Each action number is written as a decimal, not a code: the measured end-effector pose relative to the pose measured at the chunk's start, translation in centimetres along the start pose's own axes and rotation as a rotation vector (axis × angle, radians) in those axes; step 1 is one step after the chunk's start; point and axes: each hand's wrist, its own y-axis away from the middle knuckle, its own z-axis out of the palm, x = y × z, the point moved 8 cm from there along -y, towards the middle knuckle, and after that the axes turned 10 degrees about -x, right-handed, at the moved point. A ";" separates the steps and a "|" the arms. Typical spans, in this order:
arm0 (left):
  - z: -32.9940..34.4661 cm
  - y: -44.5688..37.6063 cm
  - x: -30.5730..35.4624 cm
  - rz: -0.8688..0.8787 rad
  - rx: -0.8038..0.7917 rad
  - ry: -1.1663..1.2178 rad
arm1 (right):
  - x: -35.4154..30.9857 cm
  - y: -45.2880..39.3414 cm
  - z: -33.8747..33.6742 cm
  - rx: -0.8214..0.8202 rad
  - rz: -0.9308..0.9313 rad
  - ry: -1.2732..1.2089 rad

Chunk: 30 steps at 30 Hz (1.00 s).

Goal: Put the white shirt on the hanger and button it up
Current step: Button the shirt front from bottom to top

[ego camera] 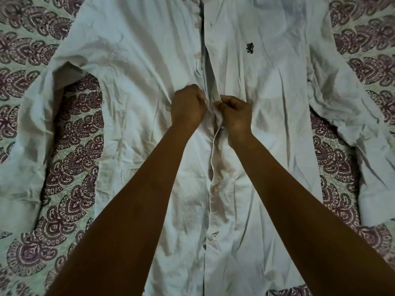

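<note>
The white shirt [132, 86] lies spread flat, front up, collar end away from me, with a small dark logo [249, 48] on its chest. My left hand [188, 105] grips the left front edge at mid-chest. My right hand [236, 113] pinches the placket edge right beside it, fingers curled. Below my hands two buttons [215, 188] sit fastened in the closed front. Above my hands the front is parted, with loose buttons [197, 55] along the left edge. No hanger shows; the collar is out of frame.
A patterned bedspread [72, 150] with maroon paisley shapes lies under the shirt and shows between body and sleeves. The left sleeve [23, 133] and the right sleeve [367, 116] lie spread out to the sides and down.
</note>
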 end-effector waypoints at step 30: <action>2.0 0.5 -2.2 -0.330 -0.079 0.699 | -1.2 -0.5 -0.4 -0.030 -0.106 0.190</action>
